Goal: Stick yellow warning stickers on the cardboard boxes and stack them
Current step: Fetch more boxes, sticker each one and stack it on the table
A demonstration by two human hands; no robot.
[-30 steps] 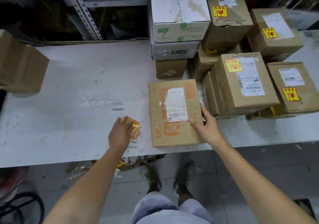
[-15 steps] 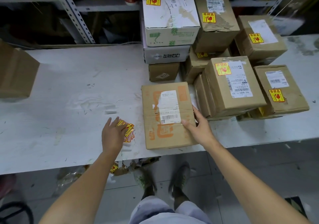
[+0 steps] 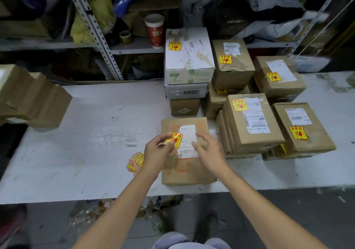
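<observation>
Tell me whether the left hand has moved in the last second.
Yes. The left hand left the sticker pile and went right, over the box, pinching one sticker.

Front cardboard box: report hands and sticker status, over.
Left hand pinches yellow rectangular warning sticker above brown cardboard box. Right hand open, over the box's white shipping label. Sticker not yet pressed flat. Nothing blocking.
</observation>
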